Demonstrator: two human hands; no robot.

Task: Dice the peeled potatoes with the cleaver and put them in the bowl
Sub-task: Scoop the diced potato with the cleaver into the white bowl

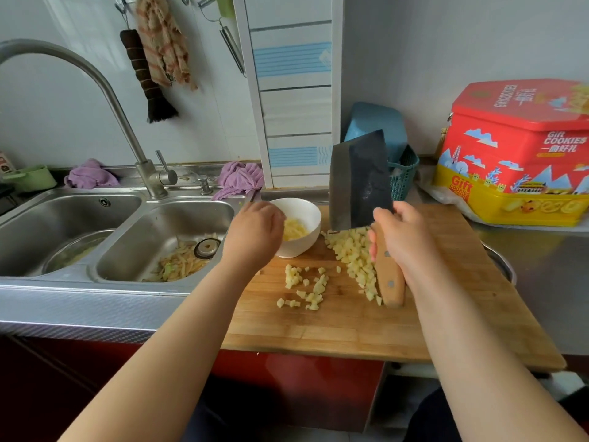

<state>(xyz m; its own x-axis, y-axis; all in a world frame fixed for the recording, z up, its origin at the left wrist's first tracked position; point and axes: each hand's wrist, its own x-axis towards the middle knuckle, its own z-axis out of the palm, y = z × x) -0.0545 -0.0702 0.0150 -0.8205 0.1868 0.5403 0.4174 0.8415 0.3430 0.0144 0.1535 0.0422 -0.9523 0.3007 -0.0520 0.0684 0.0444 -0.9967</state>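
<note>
White bowl (pixel 302 218) at the far left corner of the wooden cutting board (pixel 350 327); pale yellow potato pieces inside, only partly seen because the left hand (pixel 255 231) hangs over its near-left rim. Left hand: fingers bent downward over the bowl; whether it holds any potato cannot be told, the fingertips face away.

Right hand (pixel 404 237) grips the wooden handle of the cleaver (pixel 360 183). Blade tilted up, flat face toward the camera, its lower edge touching the far end of a long heap of diced potato (pixel 357 260) that runs along the handle's left side. A smaller scatter of dice (pixel 306 288) lies loose on the board, left of the heap and apart from it.

Double steel sink (pixel 127 237) left of the board. Right basin: potato peelings (pixel 181 266) around the drain. Left basin: a round metal vessel, contents blurred, greenish. Curved tap (pixel 95 90) stands behind the basins; purple cloths (pixel 239 180) on the sink's back ledge.

Right side of the table: red and yellow cookie tin (pixel 516 154), cut off by the frame edge. Teal basket (pixel 404 177) and a blue object behind the cleaver blade, largely hidden by it. A metal rim shows under the board's right edge, mostly covered.
</note>
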